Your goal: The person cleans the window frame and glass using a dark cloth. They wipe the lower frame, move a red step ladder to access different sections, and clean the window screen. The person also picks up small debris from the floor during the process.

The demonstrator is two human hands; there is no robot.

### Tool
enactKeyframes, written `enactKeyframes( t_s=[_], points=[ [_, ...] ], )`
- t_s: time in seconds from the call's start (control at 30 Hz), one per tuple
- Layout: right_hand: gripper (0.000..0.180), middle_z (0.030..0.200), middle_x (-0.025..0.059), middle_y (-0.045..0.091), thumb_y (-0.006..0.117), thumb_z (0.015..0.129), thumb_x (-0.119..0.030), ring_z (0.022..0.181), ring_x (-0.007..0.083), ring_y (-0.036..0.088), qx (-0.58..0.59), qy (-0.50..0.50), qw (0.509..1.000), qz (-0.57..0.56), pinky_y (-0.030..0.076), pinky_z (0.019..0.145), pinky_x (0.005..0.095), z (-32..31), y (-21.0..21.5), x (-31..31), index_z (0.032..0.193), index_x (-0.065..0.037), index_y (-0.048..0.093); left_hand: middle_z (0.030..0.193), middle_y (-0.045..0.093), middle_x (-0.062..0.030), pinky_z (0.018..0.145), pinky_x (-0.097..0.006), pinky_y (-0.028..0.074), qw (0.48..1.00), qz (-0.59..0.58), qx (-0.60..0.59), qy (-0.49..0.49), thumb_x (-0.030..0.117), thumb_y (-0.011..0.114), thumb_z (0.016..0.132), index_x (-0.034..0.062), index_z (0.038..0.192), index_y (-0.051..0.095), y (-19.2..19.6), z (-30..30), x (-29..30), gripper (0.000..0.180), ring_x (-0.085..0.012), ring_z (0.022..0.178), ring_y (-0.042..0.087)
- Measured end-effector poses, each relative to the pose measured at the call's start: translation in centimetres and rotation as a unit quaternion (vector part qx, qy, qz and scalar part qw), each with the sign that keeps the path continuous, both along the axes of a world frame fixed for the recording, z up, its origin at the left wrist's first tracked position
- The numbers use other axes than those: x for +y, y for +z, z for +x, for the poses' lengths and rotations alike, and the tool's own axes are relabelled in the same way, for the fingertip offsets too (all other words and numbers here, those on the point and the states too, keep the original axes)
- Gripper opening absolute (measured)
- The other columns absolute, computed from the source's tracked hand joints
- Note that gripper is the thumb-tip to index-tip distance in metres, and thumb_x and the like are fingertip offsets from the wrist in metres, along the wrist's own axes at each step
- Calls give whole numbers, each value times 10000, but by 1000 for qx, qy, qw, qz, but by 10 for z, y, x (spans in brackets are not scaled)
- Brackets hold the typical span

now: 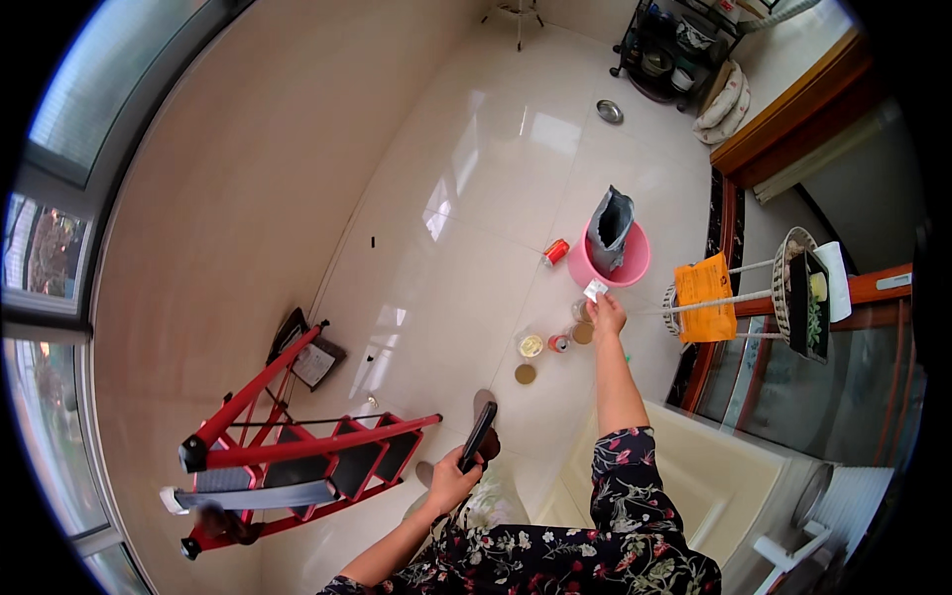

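Note:
Near my body, my left hand (455,481) is closed round a slim black object (480,436) that looks like a phone seen edge-on. My right hand (608,315) is stretched forward and pinches a small white packet (595,289). Just beyond the packet stands a pink bucket (643,260) with a dark grey plastic bag (612,223) upright in it, its mouth open. Beside the bucket a red can (555,252) lies on the floor. Below my right hand are a jar (531,345) with pale contents, a gold-coloured lid (525,374), a smaller can (558,343) and other jars (582,332), partly hidden.
To the left stands a red folding step ladder (307,451), with a dark package (317,363) behind it. A tiered basket stand (783,297) with an orange bag (706,297) is on the right. Farther off are a metal dish (610,111) and a black wheeled rack (664,50).

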State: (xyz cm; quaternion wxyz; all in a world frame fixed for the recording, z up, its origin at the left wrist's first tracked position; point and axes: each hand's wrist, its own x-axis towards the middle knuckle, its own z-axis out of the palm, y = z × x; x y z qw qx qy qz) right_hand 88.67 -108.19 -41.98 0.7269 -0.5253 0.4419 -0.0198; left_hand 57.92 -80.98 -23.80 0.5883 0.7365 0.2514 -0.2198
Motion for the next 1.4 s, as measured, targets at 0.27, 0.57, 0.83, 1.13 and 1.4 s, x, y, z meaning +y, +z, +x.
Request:
enactKeyframes(
  t_s=[0.27, 0.57, 0.83, 1.13, 1.4],
  points=[
    [179, 897, 94, 659, 648, 860, -5, 719, 176, 672, -35, 3, 985, -171, 580, 629, 258, 122, -15, -52, 1034, 21, 612, 679, 576, -21, 576, -256, 434, 999, 16, 12, -25, 121, 684, 776, 52, 884, 616, -12, 71, -12, 145, -86, 615, 529],
    [120, 809, 92, 686, 660, 831, -3, 683, 151, 678, -40, -5, 968, -247, 569, 591, 245, 195, -73, -69, 949, 16, 654, 734, 617, 0, 545, -231, 424, 993, -40, 53, 98, -10, 695, 749, 99, 929, 655, -56, 93, -9, 215, -68, 636, 550],
    [181, 911, 102, 706, 659, 827, -56, 823, 189, 677, -38, 37, 924, -379, 535, 762, 298, 186, -96, -83, 1005, -26, 675, 721, 600, -5, 570, -212, 422, 995, 14, 67, 66, 30, 654, 844, 12, 942, 597, -42, 122, -6, 115, -55, 643, 539],
    [185, 863, 55, 689, 631, 828, -16, 787, 146, 643, -6, 72, 935, -347, 530, 720, 289, 86, -81, -51, 1005, -46, 675, 649, 512, 31, 529, -225, 369, 996, 7, 32, 81, 69, 649, 789, 41, 870, 610, -2, 133, -15, 94, -48, 581, 449],
    [196, 955, 50, 657, 550, 938, -112, 809, 111, 616, -45, 331, 943, -8, 528, 674, 249, 16, 63, 107, 1106, -46, 625, 714, 528, 3, 613, -248, 412, 987, -5, -92, 134, 69, 616, 810, 45, 887, 590, 56, 112, -14, 85, -82, 659, 470]
  ],
)
